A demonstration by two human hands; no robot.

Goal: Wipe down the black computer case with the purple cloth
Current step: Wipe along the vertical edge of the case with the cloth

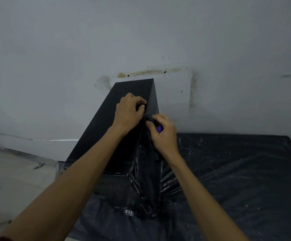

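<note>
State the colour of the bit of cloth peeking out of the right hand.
Purple; the cloth shows inside the curled right hand, head view.

A: Place type?
B: Bare indoor room, looks like a space under repair or a storage corner.
A: Evidence?
B: Plain grey wall [71,49] with brown stains [148,72] and two small dark holes [128,75]. Black plastic sheet [237,171], speckled with white dust, lies over the floor. Pale glossy floor tiles [10,180] at left.
</note>
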